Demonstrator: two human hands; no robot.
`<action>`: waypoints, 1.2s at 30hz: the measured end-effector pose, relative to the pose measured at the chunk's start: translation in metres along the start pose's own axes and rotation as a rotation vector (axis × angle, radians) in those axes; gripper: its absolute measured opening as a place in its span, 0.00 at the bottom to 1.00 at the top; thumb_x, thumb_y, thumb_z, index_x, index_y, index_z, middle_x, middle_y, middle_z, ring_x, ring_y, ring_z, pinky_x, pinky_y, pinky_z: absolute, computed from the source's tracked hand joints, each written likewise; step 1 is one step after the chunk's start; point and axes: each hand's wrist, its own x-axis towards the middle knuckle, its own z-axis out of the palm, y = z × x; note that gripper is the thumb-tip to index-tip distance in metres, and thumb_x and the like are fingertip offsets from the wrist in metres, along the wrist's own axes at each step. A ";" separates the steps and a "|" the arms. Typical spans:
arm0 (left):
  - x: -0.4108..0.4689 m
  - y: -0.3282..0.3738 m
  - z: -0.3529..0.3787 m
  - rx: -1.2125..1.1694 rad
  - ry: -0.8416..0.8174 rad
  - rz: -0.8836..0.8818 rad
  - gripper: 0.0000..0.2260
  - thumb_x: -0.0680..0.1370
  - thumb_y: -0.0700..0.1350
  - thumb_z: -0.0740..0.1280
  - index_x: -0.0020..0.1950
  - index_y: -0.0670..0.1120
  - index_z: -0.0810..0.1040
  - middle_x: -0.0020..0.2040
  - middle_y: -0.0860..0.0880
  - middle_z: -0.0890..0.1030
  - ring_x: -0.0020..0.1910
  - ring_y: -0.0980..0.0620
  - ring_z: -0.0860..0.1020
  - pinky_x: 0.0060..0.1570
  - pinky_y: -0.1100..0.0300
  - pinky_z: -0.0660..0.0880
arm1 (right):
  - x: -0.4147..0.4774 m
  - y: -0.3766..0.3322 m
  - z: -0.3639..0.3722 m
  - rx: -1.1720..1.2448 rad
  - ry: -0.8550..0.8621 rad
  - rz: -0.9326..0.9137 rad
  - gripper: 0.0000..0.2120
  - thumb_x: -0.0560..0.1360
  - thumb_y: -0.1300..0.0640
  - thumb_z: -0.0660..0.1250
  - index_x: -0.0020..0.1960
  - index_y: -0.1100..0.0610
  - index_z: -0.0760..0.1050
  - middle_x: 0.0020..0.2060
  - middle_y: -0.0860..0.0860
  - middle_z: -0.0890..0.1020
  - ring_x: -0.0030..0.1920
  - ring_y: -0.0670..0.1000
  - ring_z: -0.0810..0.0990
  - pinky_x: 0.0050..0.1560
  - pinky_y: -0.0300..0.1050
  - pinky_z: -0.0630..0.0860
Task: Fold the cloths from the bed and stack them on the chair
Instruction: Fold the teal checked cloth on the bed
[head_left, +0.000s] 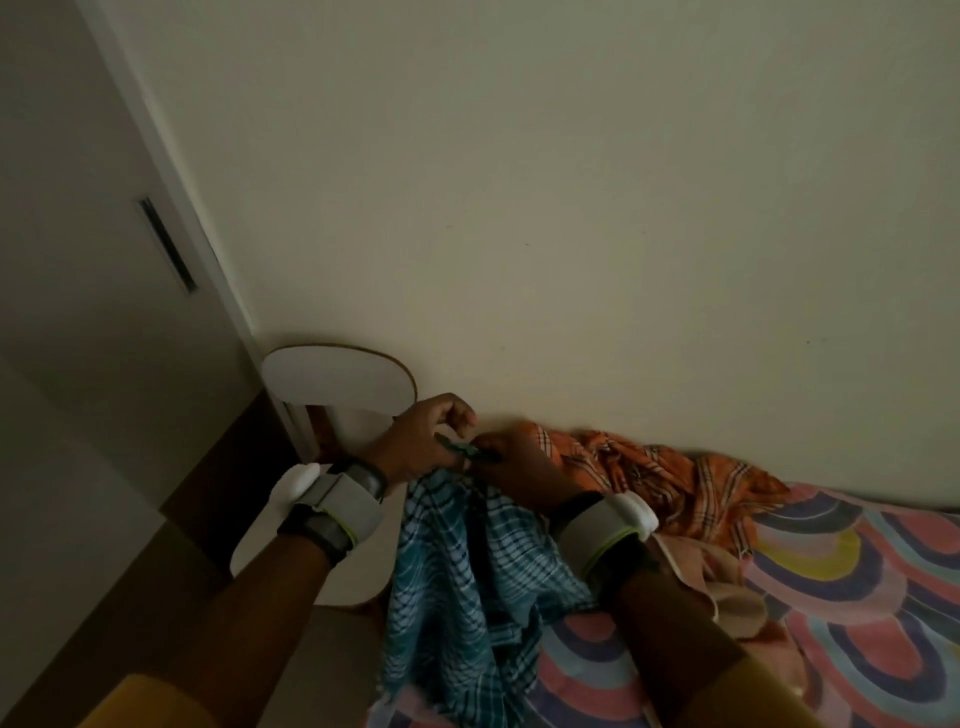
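- Left wrist strap (343, 506): wide, pale grey, lime-green edging, with a rounded white module (298, 480) on its left side.
- Dark bands (370, 477) sit on both sides of that strap.
- Right wrist strap (602, 527): same grey with lime edge, white block (636, 512) on its right.
- Yellow sleeve (150, 699) on the left arm, nearest.
- Left hand (423, 441) and right hand (511, 462) bare.
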 end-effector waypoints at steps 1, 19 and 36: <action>-0.005 -0.010 -0.004 0.019 -0.002 -0.042 0.14 0.66 0.36 0.76 0.47 0.47 0.76 0.43 0.50 0.78 0.41 0.63 0.76 0.42 0.69 0.73 | -0.002 0.001 -0.003 0.033 0.034 -0.007 0.08 0.72 0.61 0.71 0.36 0.54 0.76 0.23 0.42 0.74 0.26 0.38 0.72 0.30 0.30 0.65; -0.006 -0.005 0.014 0.538 -0.259 -0.190 0.18 0.68 0.52 0.75 0.51 0.41 0.80 0.49 0.42 0.80 0.49 0.45 0.78 0.42 0.59 0.70 | -0.003 0.023 0.002 -0.233 -0.180 -0.120 0.12 0.72 0.56 0.71 0.54 0.57 0.79 0.47 0.50 0.83 0.47 0.49 0.81 0.48 0.45 0.76; -0.046 -0.056 0.008 -0.002 0.005 -0.528 0.07 0.79 0.49 0.63 0.50 0.45 0.73 0.42 0.46 0.75 0.37 0.50 0.73 0.36 0.59 0.74 | 0.005 0.066 -0.049 -0.024 0.379 0.415 0.10 0.73 0.58 0.70 0.53 0.58 0.74 0.37 0.52 0.77 0.35 0.51 0.77 0.34 0.39 0.72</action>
